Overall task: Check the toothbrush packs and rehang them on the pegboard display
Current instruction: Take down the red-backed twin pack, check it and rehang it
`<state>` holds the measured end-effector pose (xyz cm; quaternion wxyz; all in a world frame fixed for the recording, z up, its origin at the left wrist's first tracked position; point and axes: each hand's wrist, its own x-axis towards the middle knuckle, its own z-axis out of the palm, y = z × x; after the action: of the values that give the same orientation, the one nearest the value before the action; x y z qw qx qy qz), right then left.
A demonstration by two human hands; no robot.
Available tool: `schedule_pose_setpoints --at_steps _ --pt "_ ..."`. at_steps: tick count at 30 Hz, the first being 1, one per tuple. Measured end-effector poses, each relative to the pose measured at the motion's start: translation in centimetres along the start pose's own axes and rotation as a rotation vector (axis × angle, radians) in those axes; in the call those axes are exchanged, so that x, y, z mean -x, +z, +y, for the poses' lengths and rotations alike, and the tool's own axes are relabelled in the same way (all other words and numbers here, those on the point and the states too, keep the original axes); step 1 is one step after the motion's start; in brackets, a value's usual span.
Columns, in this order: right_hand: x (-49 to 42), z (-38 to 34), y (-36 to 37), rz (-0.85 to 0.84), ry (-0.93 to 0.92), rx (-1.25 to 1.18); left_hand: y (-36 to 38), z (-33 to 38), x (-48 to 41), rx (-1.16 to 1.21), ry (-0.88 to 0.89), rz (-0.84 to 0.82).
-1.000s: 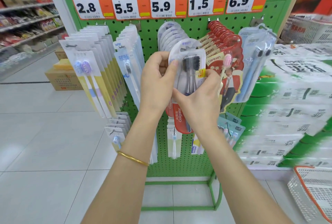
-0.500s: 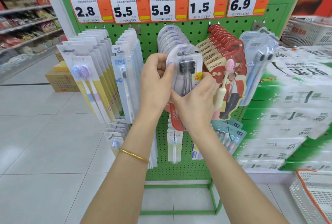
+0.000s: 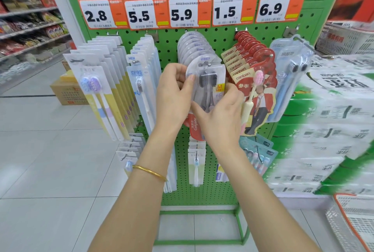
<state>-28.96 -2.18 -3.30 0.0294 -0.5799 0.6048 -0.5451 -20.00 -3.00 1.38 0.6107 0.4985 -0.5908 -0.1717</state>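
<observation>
A clear blister toothbrush pack (image 3: 209, 78) with two dark-bristled brushes sits at the front of the middle peg on the green pegboard (image 3: 170, 43). Its hang hole lies at the peg tip. My left hand (image 3: 175, 94) pinches the pack's left edge, thumb on the front. My right hand (image 3: 219, 114) grips its lower right part, fingers curled round the edge. Several identical packs (image 3: 192, 47) hang behind it on the same peg.
Yellow-backed packs (image 3: 101, 90) and white packs (image 3: 141, 82) hang at the left, red canban packs (image 3: 251, 69) and blue packs (image 3: 291, 69) at the right. Stacked cartons (image 3: 332, 122) flank the rack's right side. A mesh basket (image 3: 356, 225) sits low right. Price tags (image 3: 182, 13) line the top.
Both hands have carried the pack up and toward the board; its top now lies at the tip of the middle peg, in front of the other packs.
</observation>
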Motion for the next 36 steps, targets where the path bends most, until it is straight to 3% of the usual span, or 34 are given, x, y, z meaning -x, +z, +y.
schedule_pose_setpoints --at_steps 8,14,20,24,36 --pt "-1.2 -2.2 -2.4 0.172 -0.19 0.037 -0.5 0.2 0.1 -0.128 0.073 0.01" --pt "-3.3 -3.8 -2.5 0.157 -0.31 0.095 -1.9 3.6 -4.3 -0.407 0.341 0.117" --pt "-4.4 -4.2 -1.7 0.159 -0.31 0.09 0.2 4.2 -13.6 -0.838 0.13 -0.163" --pt "-5.0 -4.1 -1.6 0.166 -0.3 0.073 1.8 2.5 -15.4 -1.023 0.165 -0.17" --pt "-5.6 -4.1 -1.3 0.167 -0.306 0.075 3.0 1.0 -17.4 -1.045 0.234 -0.119"
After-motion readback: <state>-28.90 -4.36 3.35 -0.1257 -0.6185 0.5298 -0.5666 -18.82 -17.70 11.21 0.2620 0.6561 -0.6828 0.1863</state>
